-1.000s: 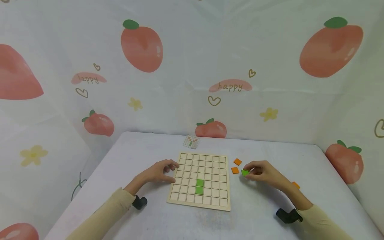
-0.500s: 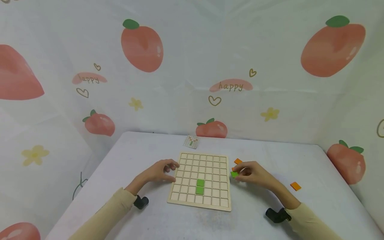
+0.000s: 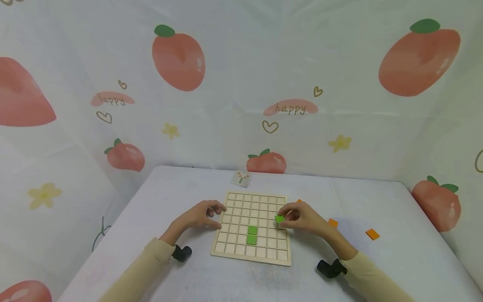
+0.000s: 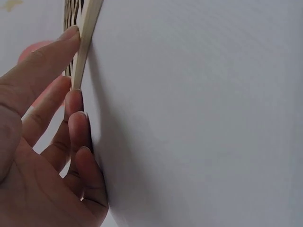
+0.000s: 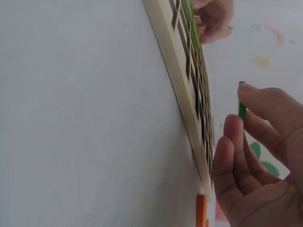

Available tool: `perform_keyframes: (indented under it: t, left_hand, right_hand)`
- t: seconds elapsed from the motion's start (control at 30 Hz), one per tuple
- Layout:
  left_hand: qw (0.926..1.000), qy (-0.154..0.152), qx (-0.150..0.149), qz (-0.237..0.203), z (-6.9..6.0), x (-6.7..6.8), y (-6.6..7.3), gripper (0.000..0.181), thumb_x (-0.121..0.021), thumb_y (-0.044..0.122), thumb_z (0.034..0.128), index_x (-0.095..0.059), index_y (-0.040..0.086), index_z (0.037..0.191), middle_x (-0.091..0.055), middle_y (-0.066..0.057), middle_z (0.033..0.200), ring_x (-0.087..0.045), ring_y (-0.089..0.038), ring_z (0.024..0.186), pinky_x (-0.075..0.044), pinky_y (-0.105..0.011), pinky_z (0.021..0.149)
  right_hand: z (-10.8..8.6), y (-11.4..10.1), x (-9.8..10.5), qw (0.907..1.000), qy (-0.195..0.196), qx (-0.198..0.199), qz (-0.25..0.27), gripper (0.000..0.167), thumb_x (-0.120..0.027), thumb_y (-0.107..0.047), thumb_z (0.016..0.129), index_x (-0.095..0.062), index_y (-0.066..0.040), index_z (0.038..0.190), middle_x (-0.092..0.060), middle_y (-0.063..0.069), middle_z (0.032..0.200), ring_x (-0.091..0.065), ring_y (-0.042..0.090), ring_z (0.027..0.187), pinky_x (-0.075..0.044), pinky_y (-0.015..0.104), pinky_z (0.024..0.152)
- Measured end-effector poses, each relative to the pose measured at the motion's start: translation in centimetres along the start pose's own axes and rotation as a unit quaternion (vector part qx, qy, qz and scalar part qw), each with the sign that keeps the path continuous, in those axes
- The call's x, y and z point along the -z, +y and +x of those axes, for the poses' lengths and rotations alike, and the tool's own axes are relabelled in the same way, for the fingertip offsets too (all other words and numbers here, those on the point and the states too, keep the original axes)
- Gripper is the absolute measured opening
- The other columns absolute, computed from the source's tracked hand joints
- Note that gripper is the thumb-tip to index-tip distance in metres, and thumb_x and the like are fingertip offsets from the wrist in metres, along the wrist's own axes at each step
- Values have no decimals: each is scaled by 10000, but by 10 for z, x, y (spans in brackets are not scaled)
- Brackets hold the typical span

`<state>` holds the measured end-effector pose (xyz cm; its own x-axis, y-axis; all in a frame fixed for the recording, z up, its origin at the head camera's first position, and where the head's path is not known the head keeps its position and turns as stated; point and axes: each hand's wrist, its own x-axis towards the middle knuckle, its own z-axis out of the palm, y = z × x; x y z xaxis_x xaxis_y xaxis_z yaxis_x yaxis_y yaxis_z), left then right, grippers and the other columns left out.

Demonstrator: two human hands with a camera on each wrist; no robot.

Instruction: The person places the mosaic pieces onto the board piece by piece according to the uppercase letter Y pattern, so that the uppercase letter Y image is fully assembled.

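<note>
My right hand (image 3: 303, 218) pinches a green square tile (image 3: 279, 219) between thumb and fingertips, above the right part of the wooden grid board (image 3: 260, 262). In the right wrist view, the green tile (image 5: 242, 109) is seen edge-on, held apart from the board (image 5: 182, 101). Two green tiles (image 3: 252, 235) sit one behind the other in squares of the board. At the board's left edge, my left hand (image 3: 198, 216) rests thumb and fingertips against the rim, spread along it. The left wrist view shows the thumb touching the board's edge (image 4: 85, 47).
Right of the board lie orange tiles: one (image 3: 299, 201) partly behind my right hand, one (image 3: 333, 223) by the wrist, one (image 3: 372, 234) farther right. A small card with a coloured grid pattern (image 3: 241, 178) lies behind the board. A printed cloth (image 3: 226, 126) hangs behind the table.
My right hand has carried the green tile leftward from beside the orange tiles to over the board. An orange tile near the right forearm has come into view. The left hand stays put.
</note>
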<state>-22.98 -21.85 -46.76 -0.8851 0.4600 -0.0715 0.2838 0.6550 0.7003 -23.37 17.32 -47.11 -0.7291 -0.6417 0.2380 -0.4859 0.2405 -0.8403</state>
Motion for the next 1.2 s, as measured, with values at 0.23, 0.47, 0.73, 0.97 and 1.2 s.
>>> perform_keyframes:
  t: [0.23,0.47,0.73,0.97,1.2]
  left_hand:
    - [9999,21,111,-111,1,0,2,479,-897,119,771,-690,69,1200,-601,-9,1010,-526,-205,882,-453,-377,802]
    - [9996,101,171,-215,5,-2,1,449,-896,109,772,-700,67,1174,-601,-3,972,-504,-187,824,-430,-340,744]
    - [9990,160,359,-203,5,-2,4,450,-896,101,773,-702,72,1178,-598,-3,971,-507,-193,833,-432,-350,748]
    - [9987,147,454,-164,5,-1,5,454,-899,106,770,-701,74,1177,-593,0,970,-507,-192,831,-436,-354,748]
    - [9993,70,265,-252,4,0,5,451,-893,95,775,-695,60,1179,-592,-15,975,-501,-200,829,-432,-348,744]
  right_hand:
    - [13,-7,-15,9981,-99,-450,421,243,-831,-39,840,-714,-12,1051,-663,99,1027,-648,187,747,-509,266,706]
    - [24,-12,-26,9980,-103,-515,365,250,-843,-70,836,-720,-21,1048,-674,86,1004,-679,190,755,-526,272,697]
    - [35,-12,-37,9991,-154,-312,258,232,-828,-41,840,-720,2,1040,-682,84,968,-671,165,747,-538,290,699]
    - [43,-16,-45,9992,30,-387,82,237,-839,-56,833,-729,16,1031,-698,96,952,-670,168,762,-545,288,696]
    - [45,-14,-51,9993,164,-254,-213,224,-848,-75,829,-738,12,1003,-695,101,929,-664,170,774,-547,311,717]
